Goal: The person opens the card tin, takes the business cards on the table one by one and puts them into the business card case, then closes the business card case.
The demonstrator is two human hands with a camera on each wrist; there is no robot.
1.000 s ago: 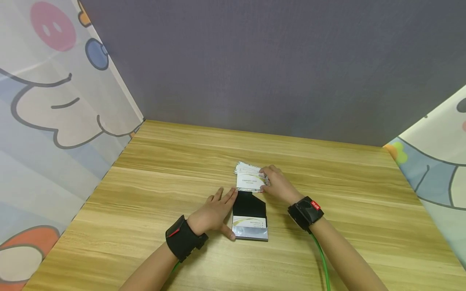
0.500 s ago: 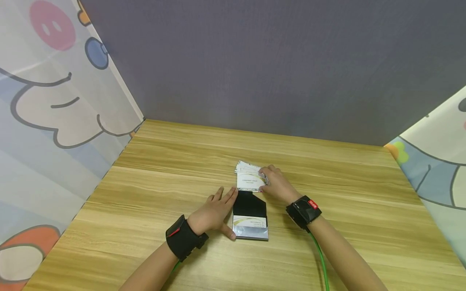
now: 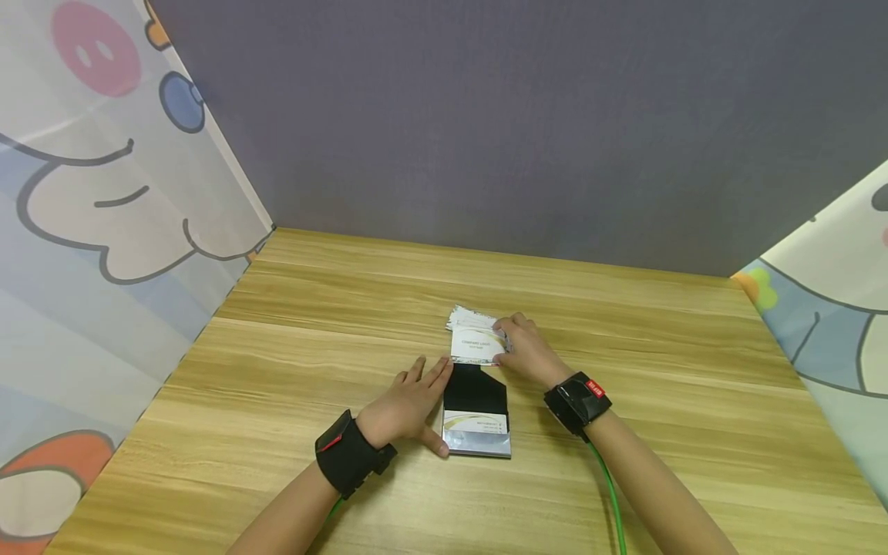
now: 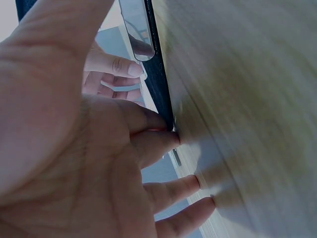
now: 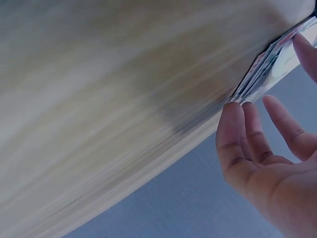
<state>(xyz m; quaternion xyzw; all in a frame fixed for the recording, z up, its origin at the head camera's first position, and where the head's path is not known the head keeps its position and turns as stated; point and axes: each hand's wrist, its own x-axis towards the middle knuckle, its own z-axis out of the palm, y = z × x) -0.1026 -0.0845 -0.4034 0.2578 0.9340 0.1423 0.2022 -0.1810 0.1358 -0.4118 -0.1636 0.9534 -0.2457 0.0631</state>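
An opened business card case (image 3: 475, 395) lies on the table, its black flap folded back and a white card (image 3: 475, 422) tucked behind its shiny silver front. Beyond the flap sits a loosely fanned stack of business cards (image 3: 475, 344). My left hand (image 3: 405, 408) rests spread along the case's left side, thumb at its near corner and fingertips by the flap's far end. With my right hand (image 3: 529, 354) I hold the stack by its right side, thumb (image 5: 306, 49) at one edge and fingertips at another. The stack's underside is hidden.
The wooden table (image 3: 624, 347) runs back to a grey partition (image 3: 486, 131). Cartoon-print curtains (image 3: 111, 193) stand at both sides. Black wrist straps (image 3: 579, 403) with green cables (image 3: 613, 497) are on both arms.
Almost nothing differs. The right wrist has shifted very slightly left; both hands keep their places at the cards and the case.
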